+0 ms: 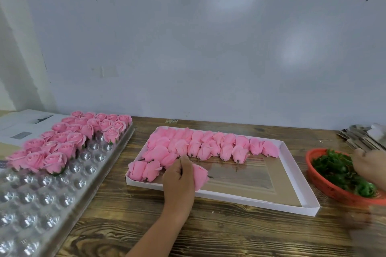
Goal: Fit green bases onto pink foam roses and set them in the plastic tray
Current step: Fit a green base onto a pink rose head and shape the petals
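My left hand [177, 179] grips a pink foam rose [200, 176] over the front left of the white cardboard box [296, 175], its short stem pointing right. Several more bare pink roses [208, 146] lie in rows at the back of that box. My right hand [369, 166] reaches into the red basket [325, 186] of green bases [336, 168]; its fingertips are blurred among them, so a grasp is not visible. On the left, the clear plastic tray [41, 194] holds several finished roses [69, 137] in its far cups.
The wooden table [208, 231] stretches toward me in front of the box. A stack of flat grey pieces [359, 137] lies at the back right. Papers [23, 125] lie behind the tray. A pale wall panel closes off the back.
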